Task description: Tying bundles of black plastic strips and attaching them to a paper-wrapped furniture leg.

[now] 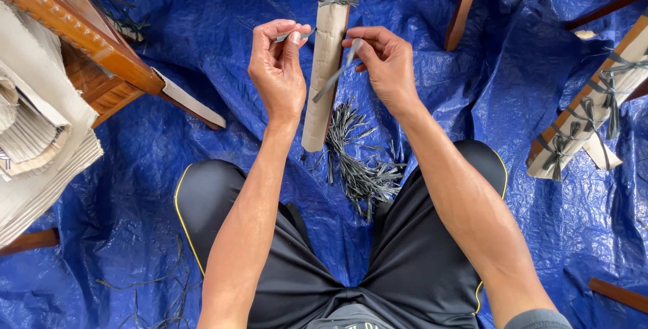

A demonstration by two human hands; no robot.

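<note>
Grey strap (332, 78) pinched between left hand (275, 69), right hand (385, 66).

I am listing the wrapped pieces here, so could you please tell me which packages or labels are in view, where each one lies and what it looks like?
Paper-wrapped leg: upright between the hands, long, tan, tied with grey strips.
Second wrapped leg: right edge, slanted, tan paper over brown wood, grey ties.
Cardboard wrapping: left edge, pale, corrugated, folded in layers.
Labels, signs, screens: none visible.
Left hand and right hand each pinch an end of a grey strip.
</note>
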